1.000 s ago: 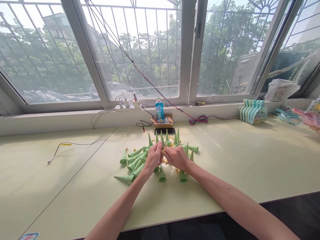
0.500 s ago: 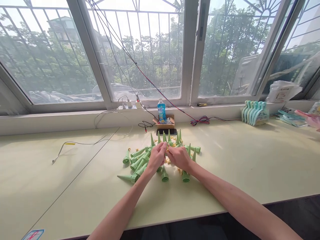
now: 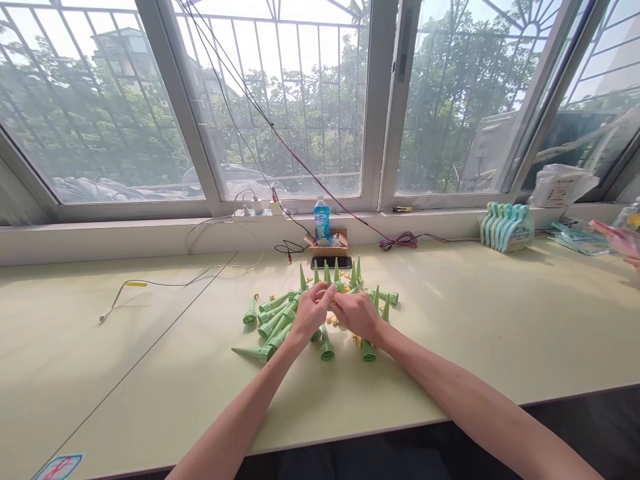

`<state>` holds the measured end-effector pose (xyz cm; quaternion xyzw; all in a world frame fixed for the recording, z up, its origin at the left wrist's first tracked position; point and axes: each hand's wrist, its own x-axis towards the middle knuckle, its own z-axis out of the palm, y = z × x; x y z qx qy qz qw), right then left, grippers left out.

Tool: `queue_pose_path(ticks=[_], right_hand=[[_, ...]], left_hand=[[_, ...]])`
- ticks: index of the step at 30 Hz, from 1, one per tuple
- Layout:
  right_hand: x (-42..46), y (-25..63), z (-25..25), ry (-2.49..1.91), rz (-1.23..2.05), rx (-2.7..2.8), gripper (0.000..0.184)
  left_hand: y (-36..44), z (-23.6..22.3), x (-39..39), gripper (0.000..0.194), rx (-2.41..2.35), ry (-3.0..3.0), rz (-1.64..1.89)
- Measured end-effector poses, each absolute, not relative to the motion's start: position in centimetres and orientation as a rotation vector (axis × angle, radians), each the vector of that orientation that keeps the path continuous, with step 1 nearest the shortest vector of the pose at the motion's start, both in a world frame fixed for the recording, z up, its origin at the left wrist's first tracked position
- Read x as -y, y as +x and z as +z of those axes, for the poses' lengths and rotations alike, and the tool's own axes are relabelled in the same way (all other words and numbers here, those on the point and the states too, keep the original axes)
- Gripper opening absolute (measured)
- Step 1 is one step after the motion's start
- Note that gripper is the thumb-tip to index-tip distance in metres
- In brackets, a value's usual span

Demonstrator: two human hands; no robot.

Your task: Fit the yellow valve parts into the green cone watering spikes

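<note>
Probably for steadiness, the left hand (image 3: 313, 312), curled, its hold hidden, meets the right hand (image 3: 357, 313), pinched on a yellow piece (image 3: 334, 301), green cones (image 3: 327, 343) around both within easy reach.

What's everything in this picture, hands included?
Green spikes: many, green, middle of table
Yellow pieces: several, yellow, among the spikes
Phone: one, black, behind the spikes
Box: one, brown, behind the phone
Bottle: one, blue, at the box
Power strip: one, white, left of bottle
Cables: several, grey, black, red, back and left
Hanger-like items: one row, mint, back right
Bag: one, whitish, far right
Packets: some, teal, far right
Pink item: one, pink, right edge
Sticker: one, blue-edged, lower left
Table: one, pale yellow-green, foreground
Windows: several panes, grey-framed, behind
Another person's hand: one, right edge
Left hand: one, bare, over spikes
Right hand: one, bare, pinching a yellow piece
</note>
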<state>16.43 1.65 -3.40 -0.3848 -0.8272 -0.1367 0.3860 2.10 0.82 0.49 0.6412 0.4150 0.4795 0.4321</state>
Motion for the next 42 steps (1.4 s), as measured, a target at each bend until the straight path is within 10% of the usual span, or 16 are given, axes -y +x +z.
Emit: queue_pose_path(ticks=[42], right_hand=[[-1.90, 16.49, -3.60, -1.045, 0.367, 1.660, 0.047]], left_hand=[[2.28, 0.47, -1.04, 0.038, -0.981, 1.533, 1.128]])
